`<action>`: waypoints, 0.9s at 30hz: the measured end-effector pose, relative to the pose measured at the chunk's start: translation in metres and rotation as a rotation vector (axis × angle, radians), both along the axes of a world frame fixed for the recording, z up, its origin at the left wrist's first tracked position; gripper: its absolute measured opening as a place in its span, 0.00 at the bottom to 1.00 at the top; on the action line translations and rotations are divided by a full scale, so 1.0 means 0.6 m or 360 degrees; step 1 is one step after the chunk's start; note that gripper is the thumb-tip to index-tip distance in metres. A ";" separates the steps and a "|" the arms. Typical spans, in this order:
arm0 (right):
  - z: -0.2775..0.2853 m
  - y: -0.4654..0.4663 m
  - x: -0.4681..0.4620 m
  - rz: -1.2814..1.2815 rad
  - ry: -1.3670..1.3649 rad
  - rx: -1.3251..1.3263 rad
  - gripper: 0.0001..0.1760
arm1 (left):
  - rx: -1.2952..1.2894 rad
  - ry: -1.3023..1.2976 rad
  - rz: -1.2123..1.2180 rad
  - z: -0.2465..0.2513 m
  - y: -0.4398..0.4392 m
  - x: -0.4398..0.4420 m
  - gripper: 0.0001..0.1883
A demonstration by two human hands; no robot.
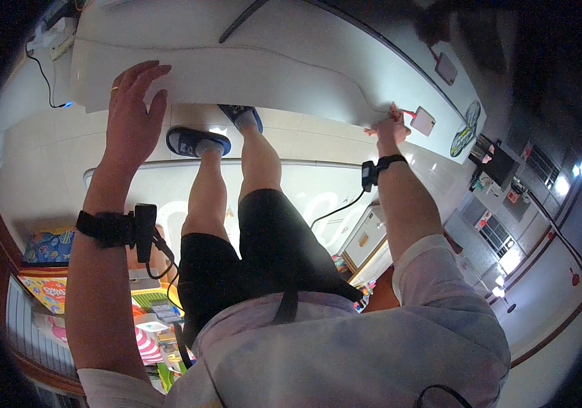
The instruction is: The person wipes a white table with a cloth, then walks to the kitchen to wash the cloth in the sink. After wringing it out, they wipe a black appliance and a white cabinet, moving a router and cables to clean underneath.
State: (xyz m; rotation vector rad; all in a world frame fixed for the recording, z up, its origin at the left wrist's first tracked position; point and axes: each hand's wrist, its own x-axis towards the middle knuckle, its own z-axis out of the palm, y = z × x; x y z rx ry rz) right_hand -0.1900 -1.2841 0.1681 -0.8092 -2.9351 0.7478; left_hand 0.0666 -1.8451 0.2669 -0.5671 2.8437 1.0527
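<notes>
My left hand [138,112] is raised over the near edge of a long white tabletop [194,76], its fingers apart and slightly curled, with nothing seen in it. A ring is on one finger. Farther right, my right hand [394,127] is at the tabletop's near edge, its fingers spread around a spot where a thin pale cable [291,53] ends from view. Whether it grips the cable or a red strap beside it is unclear. The strap leads to a flat pale pink object [423,121] just right of the hand. Each wrist wears a black band with a wired box.
A dark glossy panel [474,76] along the far edge mirrors the pink object. A round patterned item [459,142] is at the tabletop's right end. At left a black cable [41,71] has a blue-lit tip. Toys and boxes [158,316] fill the lower left; a white cabinet [367,237] stands behind.
</notes>
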 end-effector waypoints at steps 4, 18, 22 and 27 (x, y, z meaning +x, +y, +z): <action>-0.003 -0.001 -0.065 0.0049 0.0182 -0.1247 0.20 | -0.0207 -0.0042 -0.0086 -0.027 -0.002 0.000 0.25; 0.026 -0.546 0.203 0.0417 0.0602 -0.1591 0.15 | -0.0164 -0.0237 -0.0147 -0.025 0.006 0.016 0.32; 0.109 -0.676 0.266 0.1173 0.0194 -0.1240 0.13 | -0.0138 -0.0272 -0.0132 -0.024 0.005 0.016 0.32; 0.154 -0.607 0.238 0.2066 -0.0058 -0.1081 0.12 | -0.0085 -0.0237 -0.0121 -0.023 0.004 0.017 0.31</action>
